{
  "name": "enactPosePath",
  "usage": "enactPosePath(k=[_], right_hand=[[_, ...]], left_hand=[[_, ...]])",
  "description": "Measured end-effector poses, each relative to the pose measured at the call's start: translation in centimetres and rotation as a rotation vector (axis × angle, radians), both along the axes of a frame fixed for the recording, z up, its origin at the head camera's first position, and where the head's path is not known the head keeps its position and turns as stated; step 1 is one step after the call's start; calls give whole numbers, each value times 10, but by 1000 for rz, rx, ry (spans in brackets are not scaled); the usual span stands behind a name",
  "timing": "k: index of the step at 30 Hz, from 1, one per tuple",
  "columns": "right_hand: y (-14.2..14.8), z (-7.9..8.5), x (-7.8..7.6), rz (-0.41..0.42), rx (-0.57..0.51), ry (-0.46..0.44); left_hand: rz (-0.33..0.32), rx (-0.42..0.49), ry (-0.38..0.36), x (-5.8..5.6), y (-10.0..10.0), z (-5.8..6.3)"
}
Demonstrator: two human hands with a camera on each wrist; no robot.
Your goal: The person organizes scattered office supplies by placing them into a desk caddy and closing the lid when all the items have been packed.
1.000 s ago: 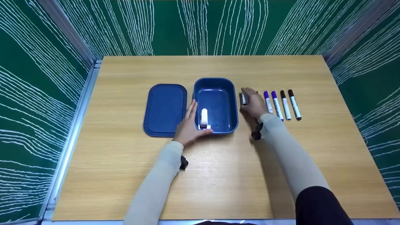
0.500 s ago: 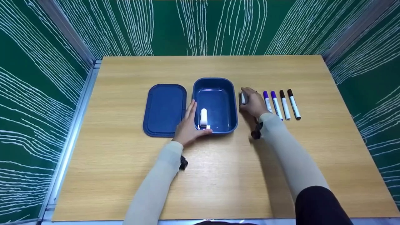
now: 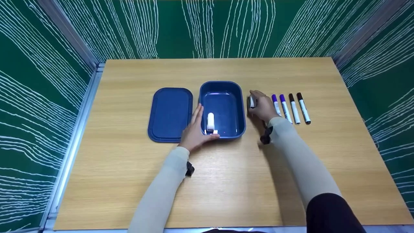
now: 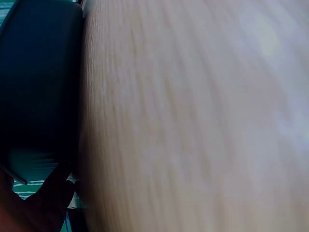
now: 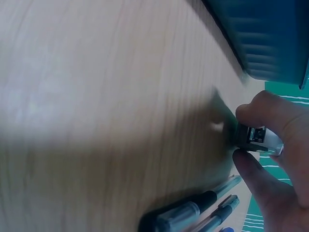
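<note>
In the head view an open dark-blue box [image 3: 240, 110] sits mid-table, with a small white stapler-like thing [image 3: 211, 121] inside near its left front corner. My left hand [image 3: 195, 132] lies at that corner, straight fingers along the left wall and thumb over the near rim. Right of the box, my right hand [image 3: 263, 106] pinches a small white stapler [image 3: 252, 102] with a black base. The right wrist view shows this stapler [image 5: 257, 135] between thumb and fingers, low over the table. Its far part is hidden by the hand.
A flat blue lid [image 3: 170, 115] lies left of the box. Several capped markers [image 3: 295, 110], with purple and dark caps, stand in a row right of my right hand. Two pens [image 5: 178, 217] lie beneath that hand. Green walls with white lines surround the wooden table [image 3: 136, 191].
</note>
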State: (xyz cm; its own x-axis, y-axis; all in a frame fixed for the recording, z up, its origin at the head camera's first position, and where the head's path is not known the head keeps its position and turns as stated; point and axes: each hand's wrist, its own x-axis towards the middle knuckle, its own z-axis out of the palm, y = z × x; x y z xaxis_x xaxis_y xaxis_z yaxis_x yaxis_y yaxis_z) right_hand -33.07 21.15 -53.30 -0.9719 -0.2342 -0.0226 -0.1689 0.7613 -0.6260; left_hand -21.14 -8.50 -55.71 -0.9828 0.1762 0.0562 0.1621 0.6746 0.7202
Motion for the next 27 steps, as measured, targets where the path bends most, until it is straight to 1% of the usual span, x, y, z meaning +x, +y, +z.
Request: enactPosePath(k=[7,11,15,20,22,27], right_hand=[[-1,5,1,-22,-39,-17],[-1,4,1,-22,-36,-6],[0,5,1,-5,-24,27],[0,7,2,37,-6,107],[0,8,2,38,-12,116],[-2,12,3,32,-46,99]], left_hand=[[3,-14,-6,0,0,1],[0,-10,-8,0,0,1],[-3,-16,2,0,0,0],[-1,-17,20,-1,0,-1],[0,-14,23,-1,0,-2],[-1,-21,22,0,0,-2]])
